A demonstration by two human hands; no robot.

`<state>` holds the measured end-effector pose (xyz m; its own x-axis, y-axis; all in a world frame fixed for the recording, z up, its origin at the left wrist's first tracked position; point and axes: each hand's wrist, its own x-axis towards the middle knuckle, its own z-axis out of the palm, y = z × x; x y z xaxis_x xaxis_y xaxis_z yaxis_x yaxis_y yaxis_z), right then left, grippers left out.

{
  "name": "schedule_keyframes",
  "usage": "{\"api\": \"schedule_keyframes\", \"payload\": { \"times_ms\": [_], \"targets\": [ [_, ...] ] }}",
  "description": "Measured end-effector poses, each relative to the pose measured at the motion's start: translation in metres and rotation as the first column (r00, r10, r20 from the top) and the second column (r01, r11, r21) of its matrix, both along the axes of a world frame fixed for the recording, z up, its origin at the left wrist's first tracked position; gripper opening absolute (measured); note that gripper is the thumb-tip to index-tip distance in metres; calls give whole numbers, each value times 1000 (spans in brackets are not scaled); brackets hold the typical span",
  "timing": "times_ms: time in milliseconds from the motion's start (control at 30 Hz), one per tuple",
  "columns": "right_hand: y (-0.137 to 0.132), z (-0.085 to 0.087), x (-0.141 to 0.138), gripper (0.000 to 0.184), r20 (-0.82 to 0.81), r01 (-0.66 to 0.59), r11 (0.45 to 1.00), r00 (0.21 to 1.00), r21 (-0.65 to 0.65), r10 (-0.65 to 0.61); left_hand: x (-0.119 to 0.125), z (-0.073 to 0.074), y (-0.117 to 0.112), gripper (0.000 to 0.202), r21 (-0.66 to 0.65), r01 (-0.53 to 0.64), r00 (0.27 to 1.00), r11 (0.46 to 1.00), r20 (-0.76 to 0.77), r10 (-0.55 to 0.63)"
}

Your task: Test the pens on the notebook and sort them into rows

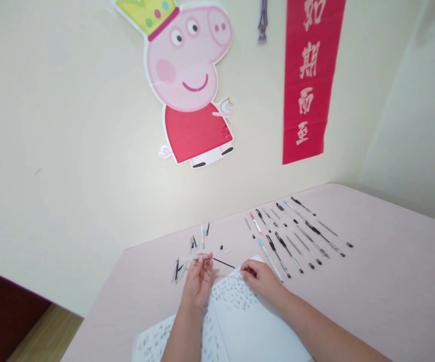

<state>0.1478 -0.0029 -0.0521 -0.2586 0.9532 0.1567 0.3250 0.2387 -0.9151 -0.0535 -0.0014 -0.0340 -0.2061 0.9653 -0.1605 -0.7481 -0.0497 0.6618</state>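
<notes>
My left hand is raised over the top edge of an open notebook and pinches a thin clear pen part near its fingertips; a thin black refill sticks out to the right of it. My right hand rests on the notebook's right page with its fingers curled, and what they hold, if anything, is hidden. A light blue and white pen lies just right of that hand.
Several pens lie in a row on the pink table beyond my right hand. Small pen parts and caps are scattered beyond my left hand. A cartoon pig sticker and a red banner hang on the wall.
</notes>
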Motion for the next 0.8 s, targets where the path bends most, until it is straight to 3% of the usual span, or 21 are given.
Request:
{"api": "schedule_keyframes", "payload": {
  "times_ms": [367,800],
  "targets": [
    [0,0,0,12,23,0,1000,1000,14,-1,6,7,-2,20,-3,12,997,1000,-81,-13],
    [1,0,1,18,23,2,999,1000,40,-3,11,-2,-5,31,-2,63,900,998,-432,-58]
  ]
}}
